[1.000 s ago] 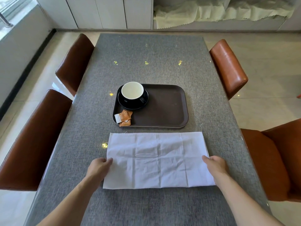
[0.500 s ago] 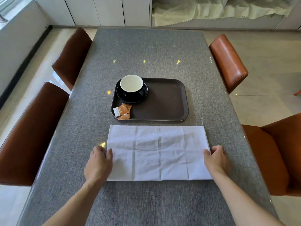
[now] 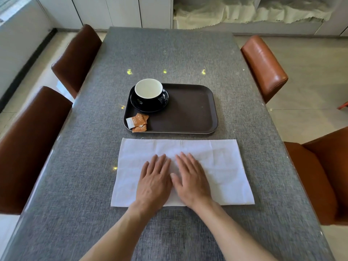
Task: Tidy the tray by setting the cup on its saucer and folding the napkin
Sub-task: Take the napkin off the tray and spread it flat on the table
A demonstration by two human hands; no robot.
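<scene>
A white napkin (image 3: 222, 166) lies flat on the grey table as a wide rectangle, just in front of the dark brown tray (image 3: 190, 113). My left hand (image 3: 155, 180) and my right hand (image 3: 190, 179) rest palm down side by side on the napkin's middle, fingers spread, holding nothing. In the tray's far left corner a black cup with a white inside (image 3: 148, 91) stands upright on its black saucer (image 3: 162, 106). Two orange sachets (image 3: 138, 121) lie in the tray's near left corner.
The grey table (image 3: 169, 53) runs away from me. Brown leather chairs stand at both sides: two on the left (image 3: 30, 144), (image 3: 79, 57), two on the right (image 3: 263, 66), (image 3: 323, 176). White cabinets and a pale cloth (image 3: 244, 14) fill the far wall.
Both hands left the napkin's side edges and came together flat on its middle. The napkin, cup and tray have stayed put.
</scene>
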